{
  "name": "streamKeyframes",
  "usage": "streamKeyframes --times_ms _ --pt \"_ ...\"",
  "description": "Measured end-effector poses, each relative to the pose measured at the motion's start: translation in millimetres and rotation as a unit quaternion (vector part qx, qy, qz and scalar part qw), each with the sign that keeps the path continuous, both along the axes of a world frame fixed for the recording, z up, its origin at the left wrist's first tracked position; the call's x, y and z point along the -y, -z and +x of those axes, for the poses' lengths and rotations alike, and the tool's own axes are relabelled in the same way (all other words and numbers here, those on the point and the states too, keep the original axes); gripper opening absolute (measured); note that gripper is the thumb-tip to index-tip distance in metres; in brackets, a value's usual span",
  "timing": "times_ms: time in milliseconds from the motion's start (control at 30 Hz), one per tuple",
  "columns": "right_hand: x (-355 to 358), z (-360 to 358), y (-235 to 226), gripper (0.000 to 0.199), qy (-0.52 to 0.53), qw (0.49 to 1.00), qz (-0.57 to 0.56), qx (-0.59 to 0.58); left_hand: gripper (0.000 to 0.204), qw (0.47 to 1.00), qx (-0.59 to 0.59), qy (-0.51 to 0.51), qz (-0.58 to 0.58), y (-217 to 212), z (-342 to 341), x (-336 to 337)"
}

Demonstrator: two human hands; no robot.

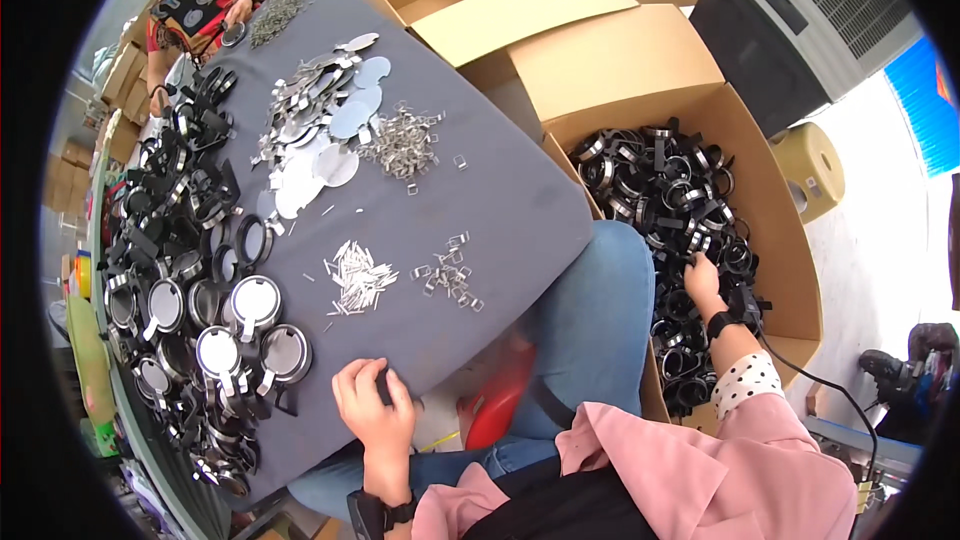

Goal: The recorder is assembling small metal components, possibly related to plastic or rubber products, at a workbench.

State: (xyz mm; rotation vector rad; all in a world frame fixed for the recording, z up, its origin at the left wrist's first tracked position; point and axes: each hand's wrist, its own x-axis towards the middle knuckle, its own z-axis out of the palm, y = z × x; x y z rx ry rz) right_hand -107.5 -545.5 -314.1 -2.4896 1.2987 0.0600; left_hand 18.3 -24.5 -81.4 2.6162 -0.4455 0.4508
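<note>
one bare left hand (375, 410) at seven o'clock; one bare right hand (704, 282) at three. two heaps of small silver metal clips (403, 145), at eleven and seven; one heap each of short white pins (360, 280) at eight, flat round silver metal discs (350, 120) at ten, round black-rimmed silver lids (255, 300) at nine and black-and-silver rings (690, 195) at three. pieces overlap too much to count.

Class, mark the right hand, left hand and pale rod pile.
Right hand (703, 283): head view, middle of the hand.
Left hand (380, 412): head view, middle of the hand.
Pale rod pile (361, 280): head view, its middle.
</note>
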Motion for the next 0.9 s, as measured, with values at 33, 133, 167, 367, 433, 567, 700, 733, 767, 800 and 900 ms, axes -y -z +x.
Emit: streamKeyframes --times_ms 33,133,167,367,433,567,700,733,767,800,900 --pt "-6 10 -2 0.029 -0.028 0.999 0.0 -0.019 0.016 1.0 -0.01 -0.011 -0.002 0 0 2" --pt "-10 40 9 0.038 -0.095 0.995 0.007 -0.001 0.014 1.0 -0.005 -0.015 0.014 0 -1 4" --pt "-9 50 17 0.041 -0.106 0.994 0.02 -0.004 0.014 1.0 -0.001 -0.014 0.016 0 0 6" --pt "-20 72 16 0.026 -0.181 0.974 0.043 -0.13 0.016 1.0 0.01 -0.021 0.018 1 2 6" --pt "-21 72 1 0.027 -0.22 0.969 0.061 -0.094 0.018 1.0 0.014 -0.014 0.011 0 2 4" --pt "-33 87 -124 0.031 -0.17 0.979 0.096 0.063 0.027 0.999 -0.002 0.025 -0.042 -3 6 1" --pt "-89 99 -271 0.024 -0.134 0.93 0.235 0.251 0.052 0.977 0.031 0.144 -0.153 -25 6 21" --pt "-111 100 -299 0.023 -0.179 0.92 0.228 0.263 0.057 0.967 0.032 0.174 -0.183 -33 5 32" --pt "-136 100 -319 0.022 -0.208 0.906 0.241 0.279 0.054 0.962 0.012 0.2 -0.184 -47 2 42" --pt "-160 100 -332 0.021 -0.231 0.894 0.247 0.294 0.05 0.956 -0.006 0.236 -0.173 -55 2 54" --pt "-231 115 -349 0.02 -0.373 0.836 0.328 0.235 0.048 0.939 0.041 0.286 -0.186 -68 -7 70"
